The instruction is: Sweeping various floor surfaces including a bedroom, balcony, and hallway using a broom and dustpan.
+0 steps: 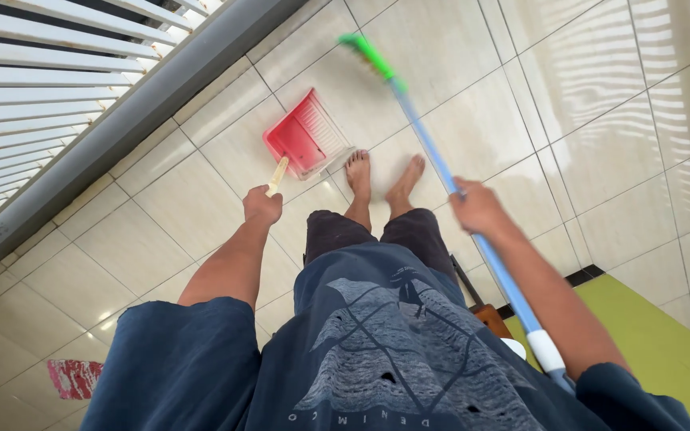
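Outdoors, glossy beige tiled floor (185, 207), left hand (262, 206) gripping red dustpan (307, 137), right hand (477, 209) clutching broom (433, 152).

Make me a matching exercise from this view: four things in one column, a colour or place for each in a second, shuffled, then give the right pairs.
Things:
1. dustpan
2. broom head
3. broom pole
4. mat

Descriptions:
A. blue, gripped by the right hand
B. red, on the tiles by the bare feet, its pale handle in the left hand
C. yellow-green, at the lower right
D. bright green, blurred, far end of the pole

Pairs: 1-B, 2-D, 3-A, 4-C
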